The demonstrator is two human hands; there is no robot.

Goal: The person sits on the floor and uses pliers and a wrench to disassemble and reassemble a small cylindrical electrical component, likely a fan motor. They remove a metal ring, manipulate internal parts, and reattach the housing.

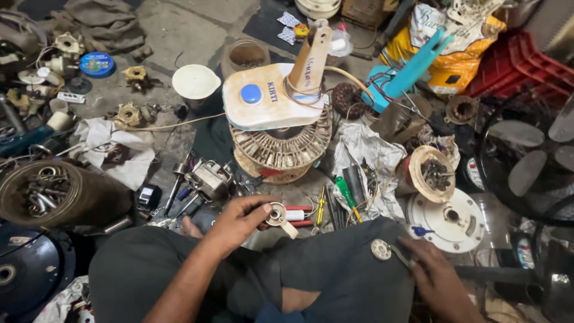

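At nine o'clock of the scene a brown canister (57, 194) lies on its side, its mouth full of metal rings and bolts. Right of it, toward ten o'clock from the hands, a small motor block (209, 178) sits on the floor near a crumpled white cloth (113, 149).

Just below centre, the left hand (239, 220) has its fingers curled together, thumb and fingertips pinched on a small round metal part (277, 213) with a cream tab hanging from it; the part sits at three o'clock of the hand, above the lap. At twelve o'clock from it stands a cream fan housing (269, 104) with a blue knob, on a wound stator core (281, 152). A green-handled screwdriver (347, 194) lies at two o'clock.

Farther right, at five o'clock, the right hand (439, 278) rests fairly flat on the knee, fingers loosely spread, fingertips touching a stem that ends in a grey metal disc (381, 249). A white round motor cover (448, 218) lies at twelve o'clock of that hand.
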